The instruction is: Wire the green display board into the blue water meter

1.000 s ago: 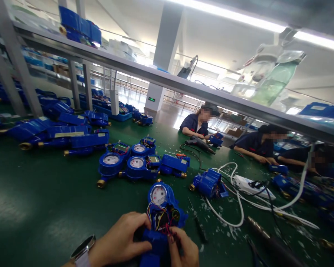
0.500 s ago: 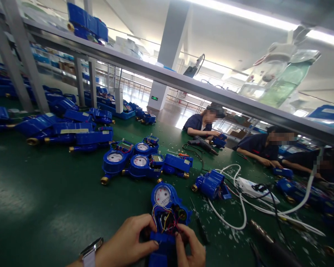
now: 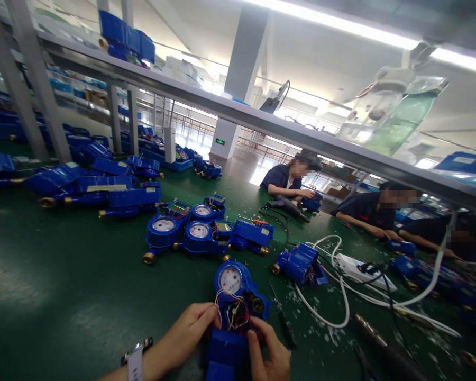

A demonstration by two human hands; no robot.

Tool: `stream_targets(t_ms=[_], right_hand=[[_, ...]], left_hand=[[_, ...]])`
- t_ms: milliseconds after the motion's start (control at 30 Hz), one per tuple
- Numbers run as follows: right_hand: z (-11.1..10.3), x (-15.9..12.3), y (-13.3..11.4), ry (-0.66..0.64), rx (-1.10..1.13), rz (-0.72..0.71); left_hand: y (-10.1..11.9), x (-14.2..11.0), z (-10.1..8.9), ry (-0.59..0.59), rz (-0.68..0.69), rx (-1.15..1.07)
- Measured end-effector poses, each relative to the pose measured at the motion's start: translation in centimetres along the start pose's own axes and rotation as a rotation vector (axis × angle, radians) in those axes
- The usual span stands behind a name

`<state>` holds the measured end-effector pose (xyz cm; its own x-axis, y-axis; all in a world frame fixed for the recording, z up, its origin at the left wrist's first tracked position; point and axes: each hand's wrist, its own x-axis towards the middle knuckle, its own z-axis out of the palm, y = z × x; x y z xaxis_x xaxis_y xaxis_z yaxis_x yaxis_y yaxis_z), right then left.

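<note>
In front of me lies a blue water meter [image 3: 230,279] with a round white dial and its electronics housing open, showing loose white, yellow and red wires [image 3: 238,312]. A blue cover [image 3: 226,349] sits at its near end. My left hand [image 3: 188,336], wearing a watch, is closed at the meter's left edge, thumb and forefinger together beside the white wires. On the right edge my right hand [image 3: 267,349] is closed, thumb and forefinger by the red wires. Whether the fingertips pinch a wire is too small to tell. A black-handled screwdriver [image 3: 286,325] lies right of the meter.
Several blue meters [image 3: 198,231] stand beyond, more [image 3: 115,196] to the left. Another open meter [image 3: 299,263], a white power strip [image 3: 365,271] with cables and a dark heat gun [image 3: 384,338] lie right. A shelf [image 3: 238,114] crosses above. Co-workers [image 3: 285,180] sit opposite.
My left thumb has moved off the blue cover and up against the forefinger at the meter's left edge. The right hand and the meter have shifted only slightly.
</note>
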<state>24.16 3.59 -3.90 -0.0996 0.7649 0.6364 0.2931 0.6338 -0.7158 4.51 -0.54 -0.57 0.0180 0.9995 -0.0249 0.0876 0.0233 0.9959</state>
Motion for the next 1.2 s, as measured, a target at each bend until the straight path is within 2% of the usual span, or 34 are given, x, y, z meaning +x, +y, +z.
stream_targets(t_ms=[133,267,367,467,600,733,867,1033,1100,1200], right_hand=[[0.1,-0.2,0.4,-0.03,0.014,0.113],[0.0,-0.3,0.8,-0.055,0.021,0.164],[-0.6,0.2,1.1,-0.074,0.019,0.15],[-1.8,1.2,1.7,-0.124,-0.015,0.109],[-3.1,2.5,2.6,-0.087,-0.058,0.088],[-3.7,2.7,3.6,-0.063,-0.061,0.207],[-3.8,2.4,3.9,-0.077,-0.014,0.326],[-4.0,2.1,3.3,-0.07,-0.039,0.351],[-4.2,1.9,2.9,-0.077,-0.084,0.306],[-4.6,1.2,1.9,-0.051,-0.228,0.145]], left_hand=[[-0.7,0.6,0.1,-0.022,-0.174,-0.249],[-0.3,0.4,-0.2,-0.057,-0.251,-0.33],[0.3,0.0,-0.4,-0.128,-0.133,-0.197],[0.9,-0.3,0.3,-0.173,0.004,-0.013],[1.0,-0.5,2.1,-0.139,0.018,0.156],[0.6,-0.4,3.1,-0.13,0.071,0.324],[0.5,-0.6,2.6,-0.125,0.093,0.361],[1.0,-0.9,1.5,-0.099,0.097,0.364],[1.0,-1.0,1.3,-0.095,0.1,0.345],[0.5,-0.9,1.5,-0.11,0.087,0.312]])
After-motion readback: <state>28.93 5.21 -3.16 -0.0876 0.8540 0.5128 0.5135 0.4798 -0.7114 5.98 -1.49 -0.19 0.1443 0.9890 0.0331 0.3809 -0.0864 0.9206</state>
